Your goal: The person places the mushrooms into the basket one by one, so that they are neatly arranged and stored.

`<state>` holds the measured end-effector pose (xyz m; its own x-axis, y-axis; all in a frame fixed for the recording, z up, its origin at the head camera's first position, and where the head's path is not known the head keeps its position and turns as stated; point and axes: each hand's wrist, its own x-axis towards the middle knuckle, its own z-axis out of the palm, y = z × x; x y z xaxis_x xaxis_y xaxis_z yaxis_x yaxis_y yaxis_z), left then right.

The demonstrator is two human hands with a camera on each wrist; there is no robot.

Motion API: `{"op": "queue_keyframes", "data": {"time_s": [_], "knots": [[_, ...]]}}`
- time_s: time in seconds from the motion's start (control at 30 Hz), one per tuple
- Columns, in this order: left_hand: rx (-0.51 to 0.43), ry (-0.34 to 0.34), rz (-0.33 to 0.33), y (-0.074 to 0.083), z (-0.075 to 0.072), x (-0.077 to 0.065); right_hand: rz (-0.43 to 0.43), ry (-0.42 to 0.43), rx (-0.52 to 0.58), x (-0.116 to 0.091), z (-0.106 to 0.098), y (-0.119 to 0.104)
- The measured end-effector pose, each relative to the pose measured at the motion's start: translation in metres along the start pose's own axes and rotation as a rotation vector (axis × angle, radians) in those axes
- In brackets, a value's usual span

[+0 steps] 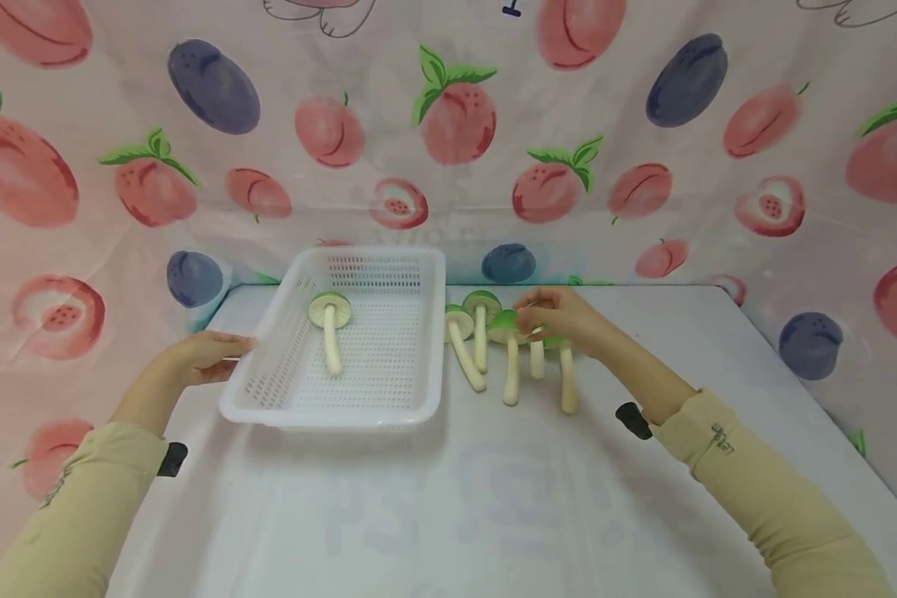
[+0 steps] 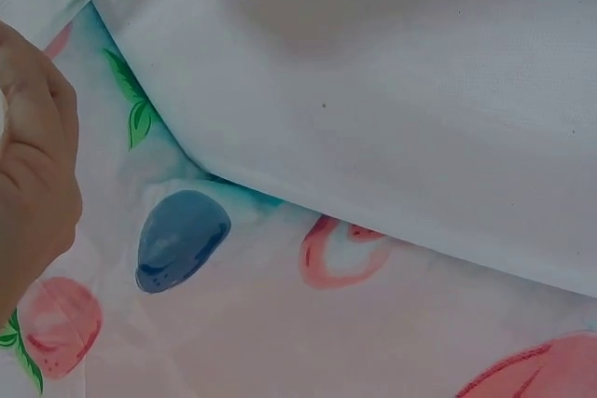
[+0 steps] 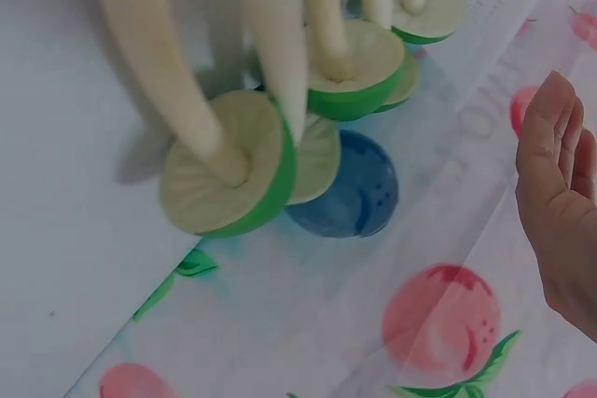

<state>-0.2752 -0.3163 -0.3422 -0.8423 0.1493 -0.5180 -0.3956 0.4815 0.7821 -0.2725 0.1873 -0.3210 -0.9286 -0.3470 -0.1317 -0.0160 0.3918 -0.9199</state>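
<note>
One grip is engaged: the left hand (image 1: 208, 357), forearm angled inward, holds the left rim of the white basket (image 1: 436, 349) with bent fingers. One green-capped mushroom (image 1: 331, 336) lies inside the basket, left of its centre. Five further mushrooms (image 1: 512, 370) lie on the worktop (image 1: 568, 498), just right of the basket. The right hand (image 1: 561, 316), forearm angled toward the basket, reaches over these caps, fingers loosely extended, holding nothing.
</note>
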Motion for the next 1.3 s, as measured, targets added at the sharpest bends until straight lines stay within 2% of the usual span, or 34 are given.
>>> {"op": "queue_keyframes", "data": {"time_s": [0.5,0.7,0.93,1.3], "knots": [[0.001,0.012,-0.039,0.002,0.002,-0.001,0.121,0.038,-0.035,-0.024,-0.017,0.031],[-0.013,0.016,-0.054,0.0,-0.001,-0.002,0.17,0.067,-0.044,-0.025,-0.023,0.052],[-0.012,0.005,-0.054,0.002,0.002,-0.002,0.215,0.098,-0.038,-0.029,-0.029,0.075],[-0.038,0.029,-0.034,0.001,0.004,-0.002,0.293,0.12,0.0,-0.026,-0.039,0.09]]}}
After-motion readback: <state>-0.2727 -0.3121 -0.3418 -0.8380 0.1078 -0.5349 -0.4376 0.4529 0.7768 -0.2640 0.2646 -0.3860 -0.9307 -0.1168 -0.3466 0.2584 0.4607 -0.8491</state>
